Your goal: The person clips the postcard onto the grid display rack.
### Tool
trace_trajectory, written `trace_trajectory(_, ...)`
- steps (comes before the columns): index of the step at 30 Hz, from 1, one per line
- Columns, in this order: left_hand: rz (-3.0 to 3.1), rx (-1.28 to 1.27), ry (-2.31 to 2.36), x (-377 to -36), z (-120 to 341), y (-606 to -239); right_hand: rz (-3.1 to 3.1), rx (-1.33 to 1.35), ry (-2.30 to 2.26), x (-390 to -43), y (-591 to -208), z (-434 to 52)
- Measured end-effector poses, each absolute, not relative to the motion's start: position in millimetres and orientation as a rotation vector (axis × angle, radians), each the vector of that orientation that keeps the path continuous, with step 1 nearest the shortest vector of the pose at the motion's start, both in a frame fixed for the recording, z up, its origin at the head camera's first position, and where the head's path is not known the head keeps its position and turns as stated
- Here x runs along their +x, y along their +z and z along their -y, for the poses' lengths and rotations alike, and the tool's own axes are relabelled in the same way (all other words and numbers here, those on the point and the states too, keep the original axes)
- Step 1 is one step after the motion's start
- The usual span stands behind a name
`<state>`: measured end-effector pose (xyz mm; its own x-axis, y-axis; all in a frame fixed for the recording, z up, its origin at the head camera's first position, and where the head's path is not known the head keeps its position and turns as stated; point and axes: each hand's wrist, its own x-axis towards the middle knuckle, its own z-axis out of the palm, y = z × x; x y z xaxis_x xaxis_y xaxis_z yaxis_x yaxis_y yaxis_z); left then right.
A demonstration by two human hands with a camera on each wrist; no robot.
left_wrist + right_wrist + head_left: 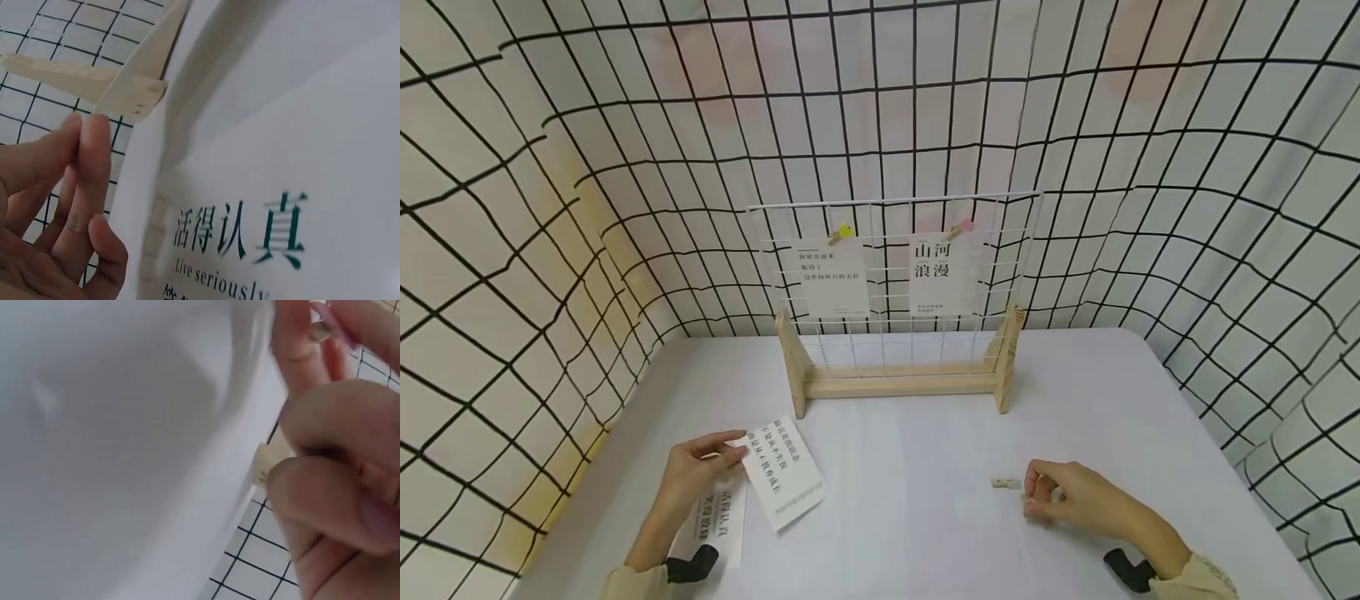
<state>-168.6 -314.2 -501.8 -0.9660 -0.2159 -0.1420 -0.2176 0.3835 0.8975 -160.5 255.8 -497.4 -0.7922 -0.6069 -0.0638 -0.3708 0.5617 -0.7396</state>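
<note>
My left hand (pixel 700 471) pinches a white printed card (pixel 782 475) by its upper left corner, between thumb and fingertips. That card slants across the edge of a second printed card (pixel 727 533), which lies on the table under the wrist; its green lettering (pixel 284 231) shows large in the left wrist view. On the right, my right hand (pixel 1075 497) is low over the table with its fingers curled. A small wooden clip (pixel 1002 482) shows right at its fingertips. Seen from the right wrist, thumb and finger pinch a small wooden clip with a pink piece (pixel 337 328).
At the back of the table (pixel 895 467) stands a white wire rack (pixel 891 287) on a wooden base (pixel 898 383). Two cards hang on it, the left (pixel 835 287) under a yellow-topped clip (pixel 842 233), the right (pixel 936 287) under a pink-topped one (pixel 962 227). Grid-patterned cloth (pixel 917 125) surrounds the table.
</note>
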Motion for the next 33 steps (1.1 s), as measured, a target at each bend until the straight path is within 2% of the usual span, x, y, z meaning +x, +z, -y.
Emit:
trace_trajectory(13,-2.475,-0.436,1.828,-161.3,297.1,-506.7,-2.513,-0.796,-1.297,-167.9,-501.7,-243.0)
trace_trajectory(27,-2.381,-0.291,2.019,-177.7,255.4,-473.4,-2.539,-0.819,-1.388,-188.1,-480.7,-217.8)
trace_trajectory(33,-2.410,-0.326,2.072,-181.0,242.2,-463.9,-2.496,-0.780,-1.511,-197.2,-468.3,-206.8)
